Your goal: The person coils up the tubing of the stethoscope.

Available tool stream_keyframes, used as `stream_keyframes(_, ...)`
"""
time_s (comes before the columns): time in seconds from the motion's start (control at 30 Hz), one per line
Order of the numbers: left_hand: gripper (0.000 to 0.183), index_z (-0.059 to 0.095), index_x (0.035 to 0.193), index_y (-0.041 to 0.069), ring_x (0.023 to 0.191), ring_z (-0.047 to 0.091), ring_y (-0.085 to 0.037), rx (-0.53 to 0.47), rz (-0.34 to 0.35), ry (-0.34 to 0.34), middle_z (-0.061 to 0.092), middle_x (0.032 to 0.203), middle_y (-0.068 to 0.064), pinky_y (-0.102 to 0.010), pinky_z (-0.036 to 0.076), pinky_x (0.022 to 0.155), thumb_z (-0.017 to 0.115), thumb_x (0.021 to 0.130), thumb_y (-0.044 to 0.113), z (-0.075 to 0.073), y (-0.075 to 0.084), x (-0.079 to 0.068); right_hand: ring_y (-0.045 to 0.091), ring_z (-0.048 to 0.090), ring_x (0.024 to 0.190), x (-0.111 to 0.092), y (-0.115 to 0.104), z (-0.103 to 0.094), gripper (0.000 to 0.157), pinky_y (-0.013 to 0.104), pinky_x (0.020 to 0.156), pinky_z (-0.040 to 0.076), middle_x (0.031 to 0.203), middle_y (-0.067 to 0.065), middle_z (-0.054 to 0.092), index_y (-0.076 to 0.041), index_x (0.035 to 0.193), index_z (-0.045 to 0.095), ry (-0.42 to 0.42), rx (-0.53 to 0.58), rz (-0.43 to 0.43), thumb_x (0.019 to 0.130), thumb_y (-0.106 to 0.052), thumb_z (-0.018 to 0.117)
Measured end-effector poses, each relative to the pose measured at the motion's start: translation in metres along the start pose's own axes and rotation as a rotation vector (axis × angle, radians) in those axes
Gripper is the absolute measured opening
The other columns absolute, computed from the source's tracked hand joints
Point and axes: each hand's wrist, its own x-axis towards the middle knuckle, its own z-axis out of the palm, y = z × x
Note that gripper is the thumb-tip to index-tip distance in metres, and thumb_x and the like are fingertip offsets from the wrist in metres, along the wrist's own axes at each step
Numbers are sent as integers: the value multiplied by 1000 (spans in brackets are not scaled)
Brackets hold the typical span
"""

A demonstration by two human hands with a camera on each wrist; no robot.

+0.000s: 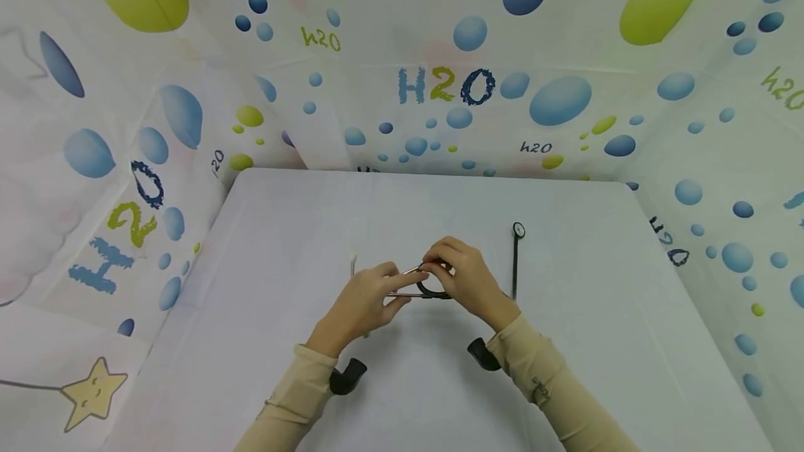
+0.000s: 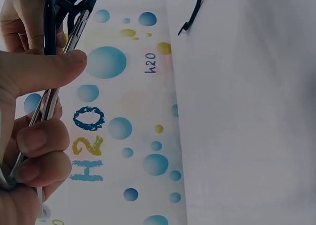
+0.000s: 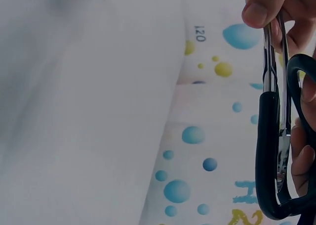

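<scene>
Both hands hold a stethoscope [image 1: 433, 294] over the table. My left hand [image 1: 364, 298] grips its metal ear tubes [image 2: 50, 104] between thumb and curled fingers, as the left wrist view shows. On the other side, my right hand [image 1: 467, 281] pinches the black tubing [image 3: 267, 151] where it bends in a loop near the metal. A pale ear tip [image 1: 354, 257] shows beyond the left hand. The round chest piece [image 1: 518, 230] lies to the right at the end of a straight black length of tube [image 1: 515, 267]; part of the tubing is hidden behind the right hand.
A white-covered table [image 1: 283, 229] spreads under the hands. Behind it and at both sides hang white sheets [image 1: 377, 40] printed with blue and green drops and H2O lettering. Dark wrist-worn devices [image 1: 347, 377] stick out at both sleeves.
</scene>
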Motion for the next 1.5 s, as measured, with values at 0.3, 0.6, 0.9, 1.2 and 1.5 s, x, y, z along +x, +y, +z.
stream_keyframes(0.3,36,72,109,16,56,49,-10,49,-14,-28,55,76,-3,-18,42,52,80,74,12,-2,1,-1,16,60,76,4,2,-10,9,23,64,50,87,8,65,-1,88,69,-43,-72,3,80,0,72)
stream_keyframes(0.6,38,72,109,14,59,53,-10,-20,-20,5,57,77,-3,-17,44,54,81,72,11,-1,0,-1,13,61,71,3,24,-33,14,23,60,50,87,9,68,1,95,71,-18,26,90,81,1,70)
stream_keyframes(0.9,36,73,107,11,57,51,-10,-52,-30,73,57,74,-2,-15,40,51,81,72,10,-4,0,1,14,58,63,-10,47,-29,13,20,56,46,83,14,68,5,96,70,45,134,197,84,5,64)
stream_keyframes(1.2,33,73,102,2,57,53,-10,-133,-41,215,63,73,-5,-13,41,50,81,70,3,-1,-6,2,13,55,55,-23,41,-7,31,21,48,45,69,8,60,4,118,63,90,117,285,90,10,52)
stream_keyframes(1.5,32,72,99,-1,47,46,-9,-176,-121,378,63,68,-8,-14,39,46,81,68,-2,9,-10,5,20,63,62,-30,28,12,35,22,57,51,81,16,66,14,122,53,95,48,250,87,13,55)
